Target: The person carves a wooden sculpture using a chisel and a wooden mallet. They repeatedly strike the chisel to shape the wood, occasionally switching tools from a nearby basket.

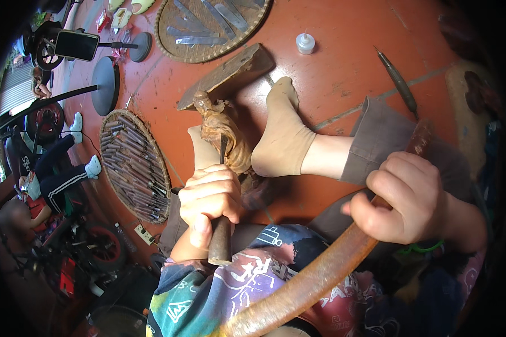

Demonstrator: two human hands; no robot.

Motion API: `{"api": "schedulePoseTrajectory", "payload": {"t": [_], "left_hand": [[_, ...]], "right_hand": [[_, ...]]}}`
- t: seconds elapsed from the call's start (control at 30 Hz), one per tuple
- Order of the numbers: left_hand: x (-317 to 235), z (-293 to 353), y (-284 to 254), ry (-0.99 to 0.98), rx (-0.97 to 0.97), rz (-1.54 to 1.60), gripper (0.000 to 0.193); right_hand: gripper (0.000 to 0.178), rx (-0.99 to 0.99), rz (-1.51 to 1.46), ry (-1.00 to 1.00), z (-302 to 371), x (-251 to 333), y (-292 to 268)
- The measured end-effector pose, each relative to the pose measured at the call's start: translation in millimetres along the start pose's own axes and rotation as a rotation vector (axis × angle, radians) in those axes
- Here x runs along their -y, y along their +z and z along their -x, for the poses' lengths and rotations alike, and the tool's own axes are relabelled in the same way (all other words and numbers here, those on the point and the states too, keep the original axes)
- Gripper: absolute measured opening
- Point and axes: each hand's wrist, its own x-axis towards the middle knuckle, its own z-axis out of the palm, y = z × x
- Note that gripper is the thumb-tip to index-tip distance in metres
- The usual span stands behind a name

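Note:
My left hand (209,194) is closed around a wood-carving chisel (221,238). Its thick wooden handle sticks out below the fist, and its narrow metal blade points up against a carved wooden figure (215,124). The figure, with draped folds, stands between my feet, its lower end partly hidden. In my right fist (402,196) is a long, curved, brown wooden club (303,281), raised at the right; its thick end reaches down toward the lower edge, apart from the chisel. Beyond the figure lies a rough wooden block (227,76).
A round woven tray (135,165) full of handled carving tools lies left. Flat metal blades fill another tray (208,28) at the top. A small white bottle (305,43) and a dark pen-shaped tool (398,81) rest on red tiles. A phone stand (140,47) and a seated person are farther left.

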Motion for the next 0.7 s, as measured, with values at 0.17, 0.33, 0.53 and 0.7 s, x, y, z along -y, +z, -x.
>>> {"api": "schedulePoseTrajectory", "payload": {"t": [0.17,0.33,0.53,0.7], "left_hand": [[3,-1,4,0.017,-0.027,-0.008,0.052],[5,-2,5,0.013,-0.057,0.025,0.052],[9,-2,8,0.03,-0.111,0.031,0.052],[9,-2,8,0.056,-0.139,0.042,0.051]], "right_hand": [[0.02,0.05,0.068,0.046,1,11,-17],[0.02,0.045,0.089,0.117,-5,17,-23],[0.018,0.029,0.128,0.111,-8,22,-25],[0.016,-0.061,0.087,0.022,-12,24,-21]]}}
